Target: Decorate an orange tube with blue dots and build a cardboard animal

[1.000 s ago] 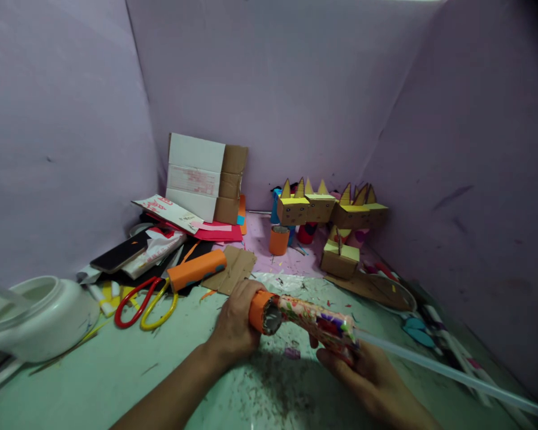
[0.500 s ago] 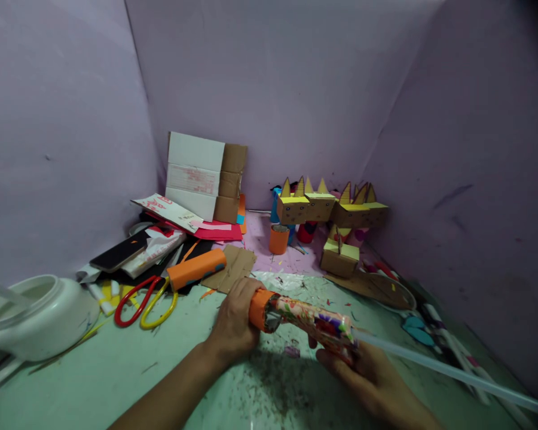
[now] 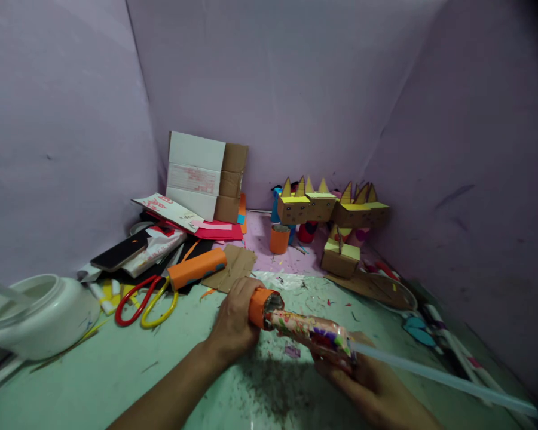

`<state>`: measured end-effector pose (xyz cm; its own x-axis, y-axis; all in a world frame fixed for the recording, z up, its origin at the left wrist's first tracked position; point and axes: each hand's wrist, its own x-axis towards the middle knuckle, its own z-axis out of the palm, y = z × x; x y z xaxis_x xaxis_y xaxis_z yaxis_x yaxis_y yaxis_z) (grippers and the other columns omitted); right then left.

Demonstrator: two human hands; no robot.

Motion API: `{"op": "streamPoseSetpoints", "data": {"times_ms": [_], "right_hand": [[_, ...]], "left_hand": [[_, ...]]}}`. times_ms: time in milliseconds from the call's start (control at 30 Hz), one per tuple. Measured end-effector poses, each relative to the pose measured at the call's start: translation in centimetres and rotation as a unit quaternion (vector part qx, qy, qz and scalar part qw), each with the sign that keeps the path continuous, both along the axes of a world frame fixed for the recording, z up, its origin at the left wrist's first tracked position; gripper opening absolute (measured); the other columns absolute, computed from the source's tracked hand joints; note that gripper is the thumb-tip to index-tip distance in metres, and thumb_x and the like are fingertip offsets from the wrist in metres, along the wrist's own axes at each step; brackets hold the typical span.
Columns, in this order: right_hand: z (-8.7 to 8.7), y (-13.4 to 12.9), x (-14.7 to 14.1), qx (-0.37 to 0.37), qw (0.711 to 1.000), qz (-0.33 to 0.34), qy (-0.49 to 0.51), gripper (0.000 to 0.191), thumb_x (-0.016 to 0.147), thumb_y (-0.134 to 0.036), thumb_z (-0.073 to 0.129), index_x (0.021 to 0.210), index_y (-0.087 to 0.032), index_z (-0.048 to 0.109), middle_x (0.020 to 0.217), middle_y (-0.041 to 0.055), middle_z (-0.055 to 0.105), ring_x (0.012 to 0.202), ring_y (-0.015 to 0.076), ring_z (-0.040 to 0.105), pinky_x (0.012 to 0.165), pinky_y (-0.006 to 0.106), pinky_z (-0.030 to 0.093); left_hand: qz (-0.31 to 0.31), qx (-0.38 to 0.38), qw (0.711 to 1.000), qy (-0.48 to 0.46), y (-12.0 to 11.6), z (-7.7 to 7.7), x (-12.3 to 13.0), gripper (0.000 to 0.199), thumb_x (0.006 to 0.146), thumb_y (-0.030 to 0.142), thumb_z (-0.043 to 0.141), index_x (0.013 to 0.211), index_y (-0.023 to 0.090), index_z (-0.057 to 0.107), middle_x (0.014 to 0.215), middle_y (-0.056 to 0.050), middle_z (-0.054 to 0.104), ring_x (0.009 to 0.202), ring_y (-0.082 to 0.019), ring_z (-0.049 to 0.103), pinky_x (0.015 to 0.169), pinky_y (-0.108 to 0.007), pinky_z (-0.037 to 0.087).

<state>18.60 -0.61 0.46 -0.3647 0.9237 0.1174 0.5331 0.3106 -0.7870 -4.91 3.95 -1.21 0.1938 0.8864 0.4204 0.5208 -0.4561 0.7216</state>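
Observation:
My left hand [image 3: 235, 315] is wrapped round a short orange paper-covered tube [image 3: 259, 308], its open end turned to the right. In my right hand [image 3: 363, 379] is a flower-patterned hot glue gun [image 3: 314, 329], gripped from below by its handle. The gun's tip is at the lower rim of the tube; I cannot tell whether it touches. A long translucent glue stick [image 3: 439, 371] juts out of the gun's back end toward the right. Beyond my left hand lies a flat piece of brown cardboard [image 3: 233, 269], with a longer orange roll [image 3: 197, 269] beside it.
Scissors [image 3: 156, 304] with red and yellow handles and a white pot [image 3: 49, 316] are at the left. Cardboard boxes with pointed ears [image 3: 307, 208] and a small orange tube [image 3: 279, 240] stand at the back. Markers [image 3: 452, 346] line the right wall.
The glue gun has shifted slightly left and down, its tip now lower on the tube's rim. The glue stick's far end has moved slightly left. My left hand has hardly moved.

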Motion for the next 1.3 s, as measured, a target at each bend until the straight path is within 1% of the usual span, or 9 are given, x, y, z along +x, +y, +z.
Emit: {"op": "streamPoseSetpoints", "data": {"times_ms": [133, 233, 467, 633, 833, 933, 1100, 1200, 1300], "right_hand": [[0.1, 0.1, 0.1, 0.000, 1.000, 0.023, -0.007, 0.038, 0.086, -0.046, 0.054, 0.115, -0.025, 0.068, 0.098, 0.0113, 0.068, 0.090, 0.0273, 0.062, 0.086, 0.042, 0.051], [-0.3, 0.0, 0.1, 0.004, 1.000, -0.012, -0.002, 0.038, 0.084, -0.046, 0.056, 0.114, -0.025, 0.068, 0.093, 0.0106, 0.068, 0.085, 0.0259, 0.062, 0.082, 0.041, 0.051], [-1.5, 0.0, -0.5, -0.010, 0.997, -0.046, 0.067, 0.038, 0.084, -0.051, 0.053, 0.096, -0.019, 0.071, 0.085, 0.0097, 0.067, 0.081, 0.0250, 0.061, 0.074, 0.036, 0.052], [-1.7, -0.1, -0.7, -0.011, 0.994, -0.094, 0.053, 0.035, 0.083, -0.051, 0.054, 0.076, -0.019, 0.067, 0.076, 0.0072, 0.064, 0.077, 0.0231, 0.059, 0.073, 0.034, 0.051], [-1.0, -0.4, -0.7, -0.012, 0.997, -0.061, 0.044, 0.032, 0.082, -0.049, 0.055, 0.077, -0.019, 0.066, 0.080, 0.0068, 0.063, 0.078, 0.0225, 0.059, 0.074, 0.033, 0.050], [-0.3, -0.3, -0.5, -0.010, 0.999, -0.041, 0.029, 0.029, 0.081, -0.046, 0.057, 0.074, -0.020, 0.066, 0.079, 0.0060, 0.062, 0.073, 0.0208, 0.058, 0.070, 0.031, 0.050], [1.1, 0.8, 0.2, -0.009, 0.998, -0.014, 0.068, 0.030, 0.082, -0.049, 0.057, 0.078, -0.021, 0.068, 0.068, 0.0028, 0.058, 0.057, 0.0168, 0.051, 0.056, 0.028, 0.046], [1.5, 1.4, 0.6, -0.022, 0.988, -0.061, 0.139, 0.034, 0.080, -0.052, 0.058, 0.082, -0.020, 0.068, 0.060, 0.0001, 0.052, 0.046, 0.0123, 0.040, 0.044, 0.024, 0.036], [1.3, 1.5, 0.6, -0.054, 0.978, -0.085, 0.181, 0.036, 0.079, -0.053, 0.060, 0.085, -0.019, 0.069, 0.056, -0.0014, 0.048, 0.045, 0.0119, 0.038, 0.043, 0.024, 0.032]], "left_hand": [[0.003, -0.006, 1.000, -0.006, -0.1, 0.1, 0.0, 0.027, 0.068, 0.005, 0.055, 0.091, 0.018, 0.054, 0.095, -0.006, 0.059, 0.089, -0.022, 0.055, 0.079, -0.033, 0.043], [-0.002, -0.001, 1.000, -0.004, -0.2, 0.1, 0.0, 0.027, 0.068, 0.005, 0.055, 0.092, 0.019, 0.053, 0.094, -0.006, 0.059, 0.088, -0.021, 0.055, 0.078, -0.033, 0.043], [-0.011, 0.034, 0.999, 0.022, -0.2, 0.0, 0.0, 0.030, 0.066, 0.005, 0.057, 0.092, 0.019, 0.051, 0.092, -0.005, 0.057, 0.086, -0.021, 0.053, 0.076, -0.032, 0.041], [-0.007, 0.025, 1.000, 0.018, -0.2, 0.0, 0.0, 0.030, 0.067, 0.005, 0.056, 0.093, 0.020, 0.051, 0.090, -0.004, 0.057, 0.083, -0.020, 0.054, 0.074, -0.032, 0.042], [-0.009, 0.021, 1.000, 0.014, -0.1, 0.0, 0.0, 0.029, 0.068, 0.004, 0.054, 0.092, 0.020, 0.053, 0.092, -0.005, 0.059, 0.086, -0.021, 0.056, 0.076, -0.032, 0.043], [0.001, 0.001, 1.000, 0.004, -0.2, 0.0, 0.0, 0.026, 0.069, 0.007, 0.055, 0.091, 0.020, 0.054, 0.092, -0.006, 0.061, 0.087, -0.021, 0.057, 0.078, -0.033, 0.044], [0.018, -0.075, 0.993, -0.094, -0.2, 0.2, -0.1, 0.043, 0.063, 0.009, 0.056, 0.105, 0.019, 0.051, 0.097, -0.006, 0.063, 0.089, -0.022, 0.059, 0.082, -0.034, 0.045], [0.026, -0.129, 0.973, -0.187, -0.2, 0.5, 0.1, 0.053, 0.060, 0.013, 0.060, 0.111, 0.017, 0.049, 0.100, -0.006, 0.062, 0.091, -0.021, 0.058, 0.084, -0.033, 0.044], [0.013, -0.177, 0.950, -0.256, -0.1, 0.7, 0.3, 0.053, 0.054, 0.015, 0.064, 0.106, 0.016, 0.053, 0.094, -0.003, 0.061, 0.085, -0.019, 0.056, 0.079, -0.030, 0.044]]}}
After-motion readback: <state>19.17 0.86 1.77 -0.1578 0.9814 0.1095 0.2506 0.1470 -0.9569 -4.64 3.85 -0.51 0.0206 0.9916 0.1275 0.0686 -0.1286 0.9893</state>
